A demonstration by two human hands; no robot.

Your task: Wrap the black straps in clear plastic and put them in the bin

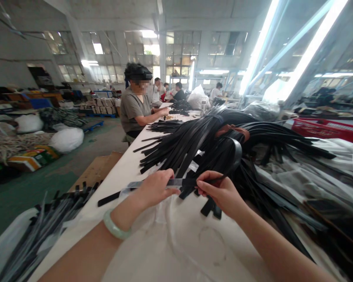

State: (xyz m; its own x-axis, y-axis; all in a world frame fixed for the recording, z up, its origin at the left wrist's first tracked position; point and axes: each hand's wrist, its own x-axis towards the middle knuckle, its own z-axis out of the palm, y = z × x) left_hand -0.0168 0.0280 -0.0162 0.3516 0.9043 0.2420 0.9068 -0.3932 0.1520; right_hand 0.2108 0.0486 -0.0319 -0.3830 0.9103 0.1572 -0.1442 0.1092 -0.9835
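A flat black strap (108,198) lies crosswise over the white table in front of me, partly inside a see-through plastic sleeve (175,182). My left hand (153,188) is closed round the sleeved part, thumb below and fingers above. Beyond it, my right hand (219,191) pinches the bare black length near the sleeve's end between thumb and fingers. From there the strap appears to curve up toward a large heap of black straps (176,147), though the heap makes this hard to trace. Several strap ends (211,207) hang beside my right hand.
A brown tie (232,131) binds part of the heap. Sleeved straps (51,229) are piled low at the left, near cardboard (95,172). A co-worker (138,103) sits along the white table's (147,147) left edge. White plastic sheeting (285,178) lies at the right.
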